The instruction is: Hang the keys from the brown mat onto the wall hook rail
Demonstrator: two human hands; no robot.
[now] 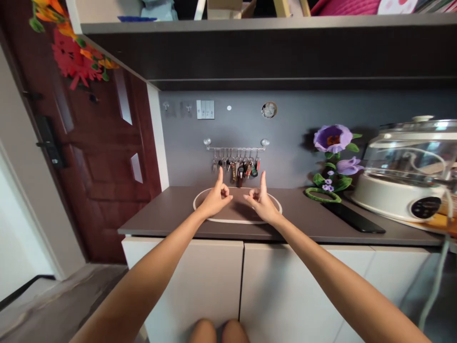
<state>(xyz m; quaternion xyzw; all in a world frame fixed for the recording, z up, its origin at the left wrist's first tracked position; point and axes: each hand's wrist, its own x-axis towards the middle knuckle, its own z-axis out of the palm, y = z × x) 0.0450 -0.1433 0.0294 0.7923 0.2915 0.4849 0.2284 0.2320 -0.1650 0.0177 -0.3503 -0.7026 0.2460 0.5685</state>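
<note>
My left hand [216, 197] is held over the counter with its index finger up, thumb pointing inward and other fingers curled; nothing is in it. Mirroring it, my right hand [262, 200] has index finger raised and thumb stretched toward the left, also without anything held. A gap separates the two thumbs. Beneath both hands lies an oval brown mat [237, 218] with a pale rim, partly covered by them. Behind, several keys [241, 170] hang from a clear hook rail [235, 148] on the grey wall.
Along the counter [164, 209], to the right, are a purple flower ornament [333, 139], a black phone-like slab [353, 218] and a white appliance with a clear upper part [400, 190]. A shelf [250, 52] overhangs the counter. At left stands a dark red door [103, 157].
</note>
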